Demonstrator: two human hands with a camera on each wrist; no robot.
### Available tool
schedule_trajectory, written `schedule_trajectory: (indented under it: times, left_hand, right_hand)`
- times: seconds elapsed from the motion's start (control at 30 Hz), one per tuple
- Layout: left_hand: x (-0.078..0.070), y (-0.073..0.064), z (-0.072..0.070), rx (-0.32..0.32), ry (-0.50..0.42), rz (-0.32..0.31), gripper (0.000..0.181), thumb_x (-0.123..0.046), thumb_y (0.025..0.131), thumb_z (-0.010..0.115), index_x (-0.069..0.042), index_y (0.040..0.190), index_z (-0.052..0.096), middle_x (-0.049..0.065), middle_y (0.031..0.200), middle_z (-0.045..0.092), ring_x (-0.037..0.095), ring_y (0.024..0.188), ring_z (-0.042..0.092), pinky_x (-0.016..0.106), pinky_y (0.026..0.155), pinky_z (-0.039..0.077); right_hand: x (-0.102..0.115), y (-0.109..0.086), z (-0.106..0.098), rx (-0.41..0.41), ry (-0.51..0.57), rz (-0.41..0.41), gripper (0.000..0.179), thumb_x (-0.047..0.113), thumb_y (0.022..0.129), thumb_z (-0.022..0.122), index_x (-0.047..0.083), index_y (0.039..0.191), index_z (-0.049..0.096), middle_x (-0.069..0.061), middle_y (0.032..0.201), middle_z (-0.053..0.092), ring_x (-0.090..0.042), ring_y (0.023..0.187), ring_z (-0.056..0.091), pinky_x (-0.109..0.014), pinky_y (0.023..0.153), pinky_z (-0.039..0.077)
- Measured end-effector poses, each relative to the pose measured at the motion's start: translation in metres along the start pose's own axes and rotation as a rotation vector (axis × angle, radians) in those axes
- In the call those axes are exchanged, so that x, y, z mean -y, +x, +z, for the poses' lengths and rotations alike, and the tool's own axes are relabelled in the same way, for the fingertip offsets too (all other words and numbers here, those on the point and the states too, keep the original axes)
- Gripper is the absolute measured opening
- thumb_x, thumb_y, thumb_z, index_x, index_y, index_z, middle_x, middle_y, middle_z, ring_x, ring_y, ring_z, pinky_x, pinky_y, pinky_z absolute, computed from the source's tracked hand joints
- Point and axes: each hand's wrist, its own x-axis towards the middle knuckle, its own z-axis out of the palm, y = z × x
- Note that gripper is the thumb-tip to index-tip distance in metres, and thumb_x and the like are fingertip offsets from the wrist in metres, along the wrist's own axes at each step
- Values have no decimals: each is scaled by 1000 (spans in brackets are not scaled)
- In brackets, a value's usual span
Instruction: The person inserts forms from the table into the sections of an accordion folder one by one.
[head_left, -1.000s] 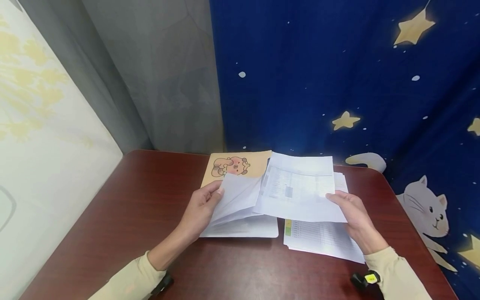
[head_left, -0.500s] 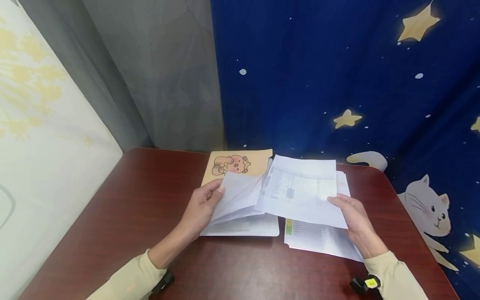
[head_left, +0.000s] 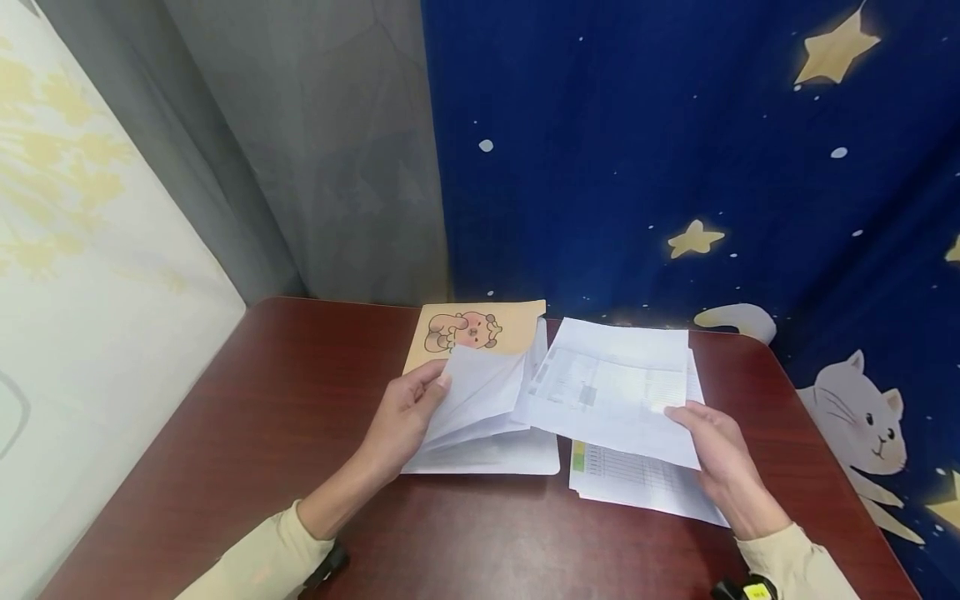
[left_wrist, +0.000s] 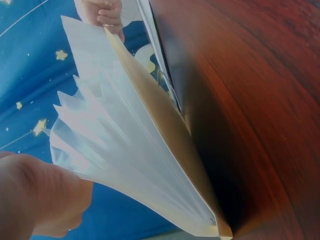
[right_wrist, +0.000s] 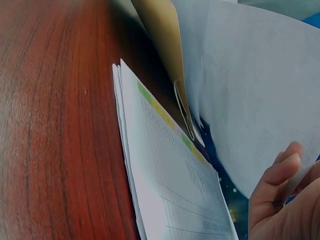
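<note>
A tan folder (head_left: 487, 323) with a cartoon bear on its cover lies partly open on the table, several clear sleeves (left_wrist: 115, 135) fanned inside it. My left hand (head_left: 401, 415) pinches the raised cover and sleeves at their left edge. My right hand (head_left: 716, 442) pinches the right edge of a printed sheet of paper (head_left: 615, 400), thumb on top. The sheet's left edge overlaps the folder's right side; whether it is still inside a sleeve is hidden. Below the sheet lies a stack of printed papers (head_left: 637, 475) with green and yellow marks.
The dark red wooden table (head_left: 465, 542) runs up to a blue star-patterned curtain (head_left: 570, 167) and a grey curtain (head_left: 352, 150). A wire loop (right_wrist: 184, 110) sticks out at the folder's edge beside the paper stack.
My right hand has drawn the printed sheet rightward and slightly towards me, and a gap has opened between sheet and folder at the top. My left hand stays in place.
</note>
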Motion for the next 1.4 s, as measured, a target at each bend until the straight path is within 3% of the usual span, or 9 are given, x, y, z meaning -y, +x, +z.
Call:
schedule_trajectory:
  times: [0.33, 0.73, 1.07, 1.4]
  left_hand:
    - [0, 0, 1, 9, -20, 7, 29, -24, 101, 48, -22, 128, 60, -1, 117, 69, 13, 106, 61, 22, 92, 50]
    - [0, 0, -1, 10, -10, 19, 29, -23, 101, 48, -21, 128, 59, 1, 115, 69, 14, 105, 62, 23, 90, 51]
    - [0, 1, 0, 5, -11, 13, 28, -24, 101, 48, -23, 126, 60, 1, 114, 70, 16, 102, 63, 24, 87, 53]
    - [1, 1, 0, 7, -9, 10, 28, -26, 101, 49, -23, 126, 61, 1, 115, 69, 16, 104, 62, 23, 89, 51]
  right_hand:
    - [0, 4, 6, 16, 48, -49, 44, 29, 94, 61, 7, 127, 42, 17, 88, 69, -1, 81, 66, -23, 72, 53]
    - [1, 5, 24, 30, -24, -72, 43, 34, 94, 60, 8, 127, 49, 15, 88, 72, -5, 81, 69, -26, 70, 55]
    - [8, 9, 34, 60, -109, -75, 54, 39, 95, 58, 8, 137, 47, 16, 96, 72, -5, 90, 68, -27, 78, 52]
    - [9, 15, 41, 108, -78, -107, 49, 36, 96, 56, 6, 135, 49, 12, 97, 74, -10, 89, 72, -29, 74, 56]
